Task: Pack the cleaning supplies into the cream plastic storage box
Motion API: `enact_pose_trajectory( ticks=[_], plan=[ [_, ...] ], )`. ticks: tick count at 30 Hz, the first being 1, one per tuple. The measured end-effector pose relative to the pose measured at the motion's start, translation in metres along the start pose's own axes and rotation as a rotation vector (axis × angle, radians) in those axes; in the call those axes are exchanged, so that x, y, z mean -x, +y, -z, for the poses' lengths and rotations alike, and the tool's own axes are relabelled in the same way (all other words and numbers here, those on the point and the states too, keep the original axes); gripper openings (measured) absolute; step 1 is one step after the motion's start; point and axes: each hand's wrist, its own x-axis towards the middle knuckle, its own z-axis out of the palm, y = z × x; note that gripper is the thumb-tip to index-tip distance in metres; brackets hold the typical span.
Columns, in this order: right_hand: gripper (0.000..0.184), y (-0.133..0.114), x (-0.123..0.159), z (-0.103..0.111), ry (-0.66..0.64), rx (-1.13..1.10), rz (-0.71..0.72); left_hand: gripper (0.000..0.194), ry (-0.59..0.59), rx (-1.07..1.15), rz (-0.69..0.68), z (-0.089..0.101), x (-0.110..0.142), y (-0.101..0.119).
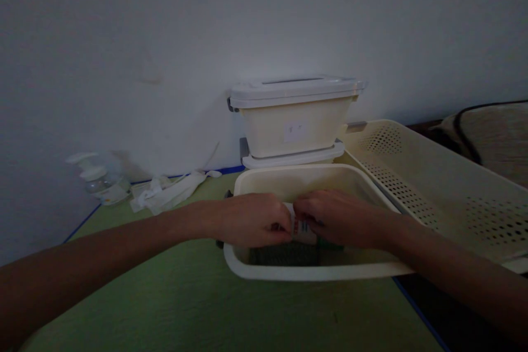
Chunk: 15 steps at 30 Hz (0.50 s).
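In the head view, grasping the printed packet (305,235), judging from the curled fingers of the left hand (256,221) and the right hand (339,216), though with the exact hold of each partly hidden; best to pinch lightly, work both hands evenly and hold the forearms clear of the rim of the cream tub (325,273), so as not to crumple or drop the packet in such dim light. To be found inside the tub, directly between the hands and touching the fingers of both, just beyond a dark green patterned thing (284,256)
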Motion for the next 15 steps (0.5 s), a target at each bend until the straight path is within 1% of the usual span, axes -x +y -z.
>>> enact_pose_trajectory(
  ticks=[2, 4, 6, 8, 9, 11, 13, 15],
  plan=[
    [0.011, 0.002, 0.000, -0.003, 0.017, 0.014, 0.005, 0.022, 0.223, 0.015, 0.033, 0.003, 0.019, 0.003],
    [0.011, 0.003, -0.001, -0.005, 0.035, 0.027, 0.015, 0.024, 0.442, 0.028, 0.116, 0.002, 0.045, 0.004],
    [0.011, 0.004, -0.001, -0.005, 0.056, 0.043, 0.026, 0.022, 0.643, 0.071, 0.273, -0.008, 0.073, -0.001],
    [0.013, 0.005, -0.001, -0.005, 0.078, 0.056, 0.037, 0.021, 0.784, 0.166, 0.432, -0.027, 0.099, -0.011],
    [0.014, 0.006, -0.001, -0.006, 0.087, 0.062, 0.044, 0.023, 0.843, 0.227, 0.491, -0.039, 0.110, -0.018],
    [0.015, 0.006, -0.001, -0.006, 0.095, 0.079, 0.056, 0.024, 0.916, 0.363, 0.613, -0.067, 0.126, -0.034],
    [0.016, 0.007, -0.002, -0.007, 0.090, 0.099, 0.058, 0.025, 0.964, 0.497, 0.728, -0.094, 0.135, -0.050],
    [0.016, 0.007, -0.002, -0.008, 0.086, 0.115, 0.056, 0.026, 1.008, 0.585, 0.844, -0.114, 0.138, -0.063]
  ],
)
